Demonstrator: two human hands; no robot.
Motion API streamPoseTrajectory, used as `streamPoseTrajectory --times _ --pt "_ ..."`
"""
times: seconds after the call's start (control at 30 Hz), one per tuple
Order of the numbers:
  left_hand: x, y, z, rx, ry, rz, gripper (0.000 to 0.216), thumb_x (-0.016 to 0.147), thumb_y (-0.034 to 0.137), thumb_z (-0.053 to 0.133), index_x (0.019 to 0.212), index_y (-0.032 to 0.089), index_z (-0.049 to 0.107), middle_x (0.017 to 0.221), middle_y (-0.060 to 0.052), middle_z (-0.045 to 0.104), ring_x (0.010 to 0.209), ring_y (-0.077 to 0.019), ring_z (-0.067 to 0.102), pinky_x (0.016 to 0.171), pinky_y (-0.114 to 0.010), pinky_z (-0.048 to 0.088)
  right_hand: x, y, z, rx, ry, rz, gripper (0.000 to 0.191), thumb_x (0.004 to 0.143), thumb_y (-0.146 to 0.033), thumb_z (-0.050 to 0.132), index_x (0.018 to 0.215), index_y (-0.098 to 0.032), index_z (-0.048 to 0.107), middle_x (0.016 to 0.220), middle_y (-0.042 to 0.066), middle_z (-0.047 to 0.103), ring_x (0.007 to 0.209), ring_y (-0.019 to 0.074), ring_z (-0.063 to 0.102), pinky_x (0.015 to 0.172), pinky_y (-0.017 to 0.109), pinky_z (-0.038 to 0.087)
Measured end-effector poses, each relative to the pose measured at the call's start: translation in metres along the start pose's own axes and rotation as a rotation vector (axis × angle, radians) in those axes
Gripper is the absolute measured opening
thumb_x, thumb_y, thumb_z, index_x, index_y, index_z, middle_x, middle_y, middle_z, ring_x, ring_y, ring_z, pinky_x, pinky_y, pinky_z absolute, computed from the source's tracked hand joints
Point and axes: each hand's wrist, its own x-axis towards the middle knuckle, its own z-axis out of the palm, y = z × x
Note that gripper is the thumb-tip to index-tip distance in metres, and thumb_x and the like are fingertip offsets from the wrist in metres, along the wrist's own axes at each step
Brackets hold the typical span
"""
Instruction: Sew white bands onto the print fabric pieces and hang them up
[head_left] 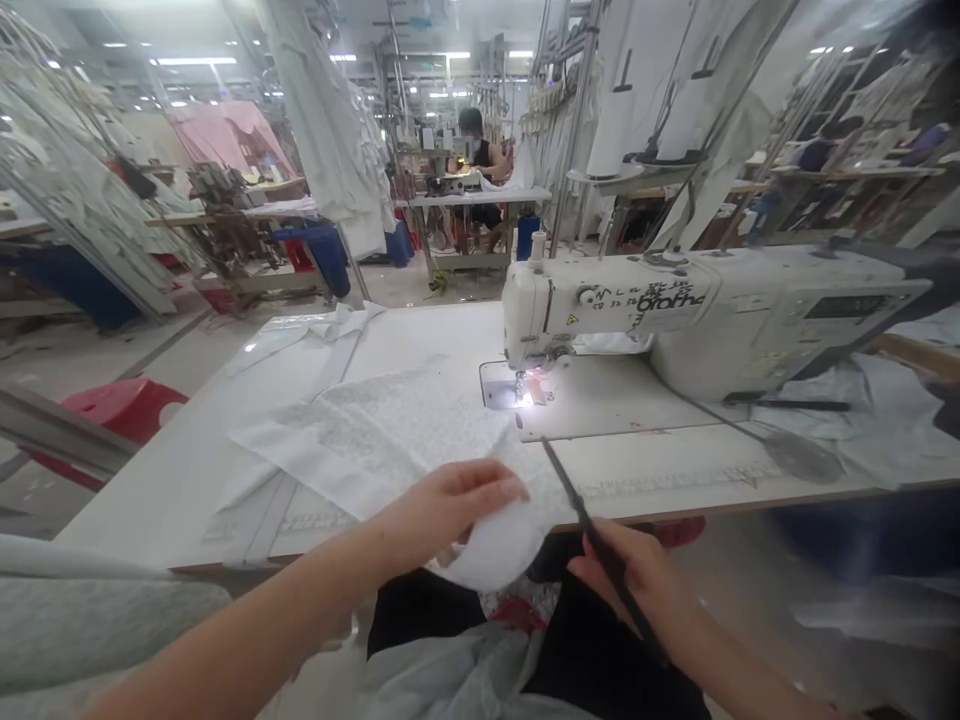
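Note:
My left hand (442, 510) is closed on the near edge of a piece of white patterned fabric (390, 435) that lies on the sewing table (187, 470) and hangs over its front edge. My right hand (637, 580) grips a pair of dark scissors (577, 500), the blades pointing up and away toward the fabric's right edge. A white sewing machine (697, 310) stands just beyond, its needle area (525, 390) lit by a small lamp.
Strips of white cloth (315, 335) lie at the table's far left. More white fabric (885, 420) is heaped right of the machine. A red stool (124, 410) stands left. Another person (480, 160) sits at a far workstation. Hanging garments (330, 120) surround the aisle.

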Motion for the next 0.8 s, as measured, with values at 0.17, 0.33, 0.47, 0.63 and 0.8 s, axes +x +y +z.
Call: streamPoseTrajectory --times 0.17,0.33,0.47,0.63,0.8 --pt "0.014 -0.01 -0.006 -0.249 -0.087 -0.01 0.015 0.078 0.026 0.057 0.088 0.016 0.058 0.061 0.003 0.047 0.048 -0.0051 0.042 0.047 -0.018 0.034 0.002 -0.01 -0.016 -0.098 0.007 0.056 0.028 0.079 -0.038 0.057 0.071 -0.023 0.035 0.07 -0.003 0.046 0.063 0.0156 0.044 0.056 0.025 0.037" --pt "0.016 -0.013 -0.009 -0.207 -0.118 0.036 0.017 0.078 0.021 0.061 0.094 0.017 0.057 0.062 0.004 0.045 0.05 -0.0045 0.044 0.048 -0.017 0.032 0.005 -0.016 -0.034 -0.326 -0.035 0.027 0.033 0.072 -0.034 0.066 0.07 -0.022 0.035 0.077 -0.002 0.05 0.067 0.0166 0.048 0.057 0.027 0.037" --pt "0.013 -0.011 -0.011 -0.181 -0.168 0.044 0.022 0.08 0.026 0.061 0.101 0.019 0.057 0.059 0.006 0.039 0.048 -0.0044 0.043 0.048 -0.018 0.033 0.007 -0.018 -0.047 -0.432 -0.115 -0.03 0.034 0.068 -0.034 0.069 0.069 -0.022 0.038 0.076 -0.001 0.052 0.068 0.0171 0.049 0.056 0.026 0.035" --pt "0.016 -0.012 -0.011 -0.109 -0.172 0.043 0.024 0.082 0.029 0.059 0.104 0.021 0.056 0.058 0.007 0.036 0.048 -0.0047 0.04 0.049 -0.019 0.032 0.009 -0.019 -0.056 -0.493 -0.181 -0.06 0.035 0.068 -0.036 0.07 0.067 -0.022 0.038 0.075 -0.001 0.052 0.067 0.0171 0.048 0.053 0.025 0.033" --pt "0.02 -0.013 -0.008 -0.017 -0.149 0.043 0.025 0.082 0.032 0.058 0.103 0.021 0.056 0.057 0.007 0.034 0.048 -0.0053 0.033 0.046 -0.019 0.025 0.009 -0.018 -0.06 -0.511 -0.202 -0.065 0.038 0.063 -0.039 0.074 0.067 -0.021 0.041 0.074 -0.002 0.052 0.067 0.0169 0.048 0.053 0.025 0.032"
